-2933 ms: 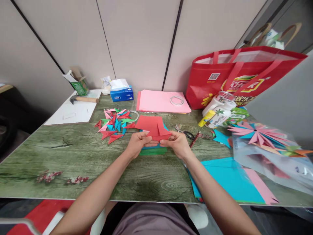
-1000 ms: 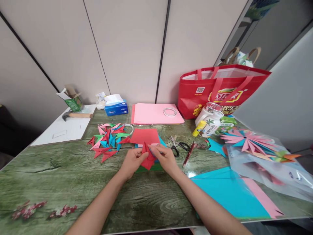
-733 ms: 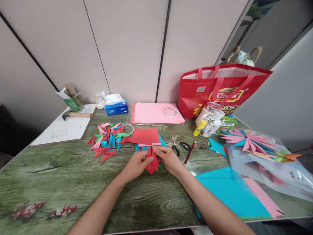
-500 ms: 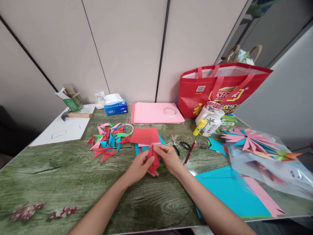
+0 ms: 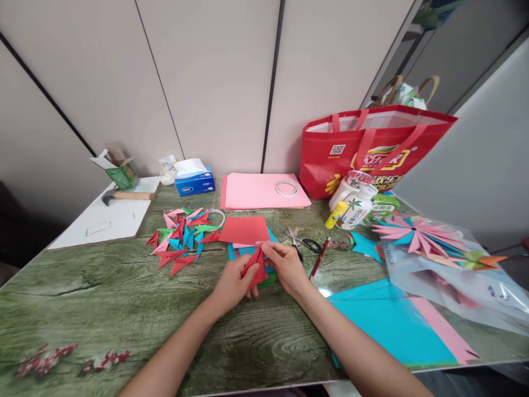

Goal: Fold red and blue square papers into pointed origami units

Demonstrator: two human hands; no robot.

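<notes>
Above the green table, I see my left hand and right hand both pinching closed on the folded red paper, near the scissors.

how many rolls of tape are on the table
2. One tape roll lies on the pink paper stack at the back; another tape ring pokes out from the pile of folded pieces, partly covered. Others may be hidden under paper.

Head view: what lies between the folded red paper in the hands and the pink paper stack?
A flat red sheet lying on blue sheets, shown in the head view.
</notes>
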